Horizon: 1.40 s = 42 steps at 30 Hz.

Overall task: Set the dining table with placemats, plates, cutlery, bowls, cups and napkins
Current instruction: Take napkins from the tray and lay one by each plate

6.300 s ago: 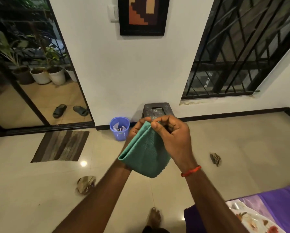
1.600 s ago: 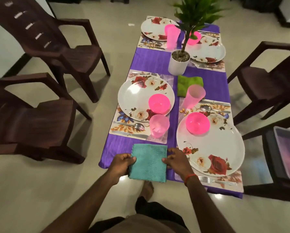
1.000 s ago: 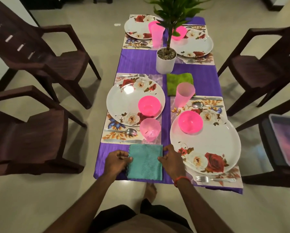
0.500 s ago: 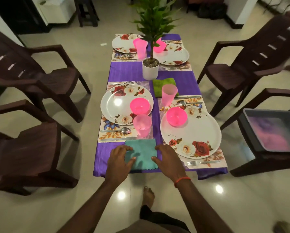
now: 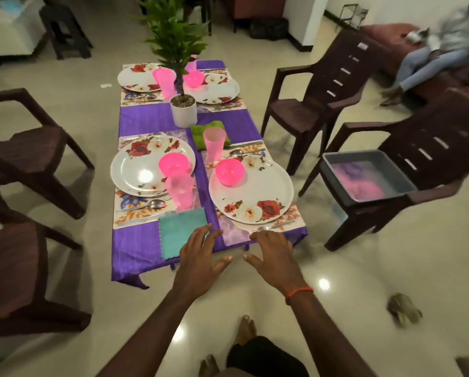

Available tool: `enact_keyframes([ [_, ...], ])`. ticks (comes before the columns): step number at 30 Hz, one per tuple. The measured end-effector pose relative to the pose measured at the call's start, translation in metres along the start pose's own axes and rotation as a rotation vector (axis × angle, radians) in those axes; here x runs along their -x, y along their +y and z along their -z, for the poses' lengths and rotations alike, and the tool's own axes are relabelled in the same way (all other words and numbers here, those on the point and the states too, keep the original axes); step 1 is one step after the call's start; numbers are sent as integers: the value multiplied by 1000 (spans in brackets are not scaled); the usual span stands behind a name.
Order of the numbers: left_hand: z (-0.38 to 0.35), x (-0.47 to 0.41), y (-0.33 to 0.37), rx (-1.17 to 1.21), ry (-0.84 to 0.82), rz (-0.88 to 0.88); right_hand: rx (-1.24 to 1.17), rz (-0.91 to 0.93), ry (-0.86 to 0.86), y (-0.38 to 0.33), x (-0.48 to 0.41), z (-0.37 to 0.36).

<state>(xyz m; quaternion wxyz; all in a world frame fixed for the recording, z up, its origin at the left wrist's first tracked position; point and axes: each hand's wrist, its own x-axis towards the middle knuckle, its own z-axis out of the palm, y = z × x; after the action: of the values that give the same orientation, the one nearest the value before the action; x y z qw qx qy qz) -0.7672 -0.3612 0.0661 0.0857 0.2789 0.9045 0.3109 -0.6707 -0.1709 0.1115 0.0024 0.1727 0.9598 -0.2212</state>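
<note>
- Left hand (image 5: 200, 254): flat, palm down, fingers (image 5: 204, 233) straight and spread, nothing held. Tips lie over the near right corner of the teal napkin (image 5: 183, 231); contact cannot be told.
- Right hand (image 5: 274, 254): flat, fingers (image 5: 266, 236) straight and spread, nothing held. Tips just beside the fork (image 5: 272, 227) at the near desk edge.
- Teal napkin: flat on the purple cloth (image 5: 135, 248) at the near end of the desk (image 5: 143, 121). Its far left corner overlaps the left mat (image 5: 135, 213). The left cup (image 5: 179, 190) stands just beyond it.
- Near left setting: left plate (image 5: 135, 170) on the left mat, left bowl (image 5: 173, 164) on the plate's right side, left cup at the plate's near right rim, spoon (image 5: 146, 205) on the mat in front of the plate.
- Near right setting: right plate (image 5: 251, 197), right bowl (image 5: 229, 172) on its far part, right cup (image 5: 214, 144) beyond the plate, green napkin (image 5: 198, 129) behind that cup.
- Mid-desk: plant pot (image 5: 184, 110). Far end: far left plate (image 5: 135, 77), far right plate (image 5: 219, 89), far cup (image 5: 164, 81), far bowl (image 5: 193, 78).
- Grey tub (image 5: 364, 175) on the seat of the near right chair (image 5: 432, 148).
</note>
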Motion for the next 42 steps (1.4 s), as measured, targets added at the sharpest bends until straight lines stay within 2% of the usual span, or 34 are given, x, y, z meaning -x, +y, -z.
enact_keyframes([
  [4,-11,-11,25,-39,-22,-123,-29,-69,58,25,11,19],
  [8,-27,-30,55,-39,-48,-143,-58,-101,114,52,15,33],
  [12,-48,-58,107,63,-80,-140,-122,-144,165,80,17,55],
  [22,-120,-117,200,15,-165,-334,-123,-303,233,190,24,105],
  [32,-174,-148,267,65,-285,-308,-213,-407,279,271,26,132],
  [42,-218,-238,302,96,-357,-285,-202,-534,250,339,-23,155],
])
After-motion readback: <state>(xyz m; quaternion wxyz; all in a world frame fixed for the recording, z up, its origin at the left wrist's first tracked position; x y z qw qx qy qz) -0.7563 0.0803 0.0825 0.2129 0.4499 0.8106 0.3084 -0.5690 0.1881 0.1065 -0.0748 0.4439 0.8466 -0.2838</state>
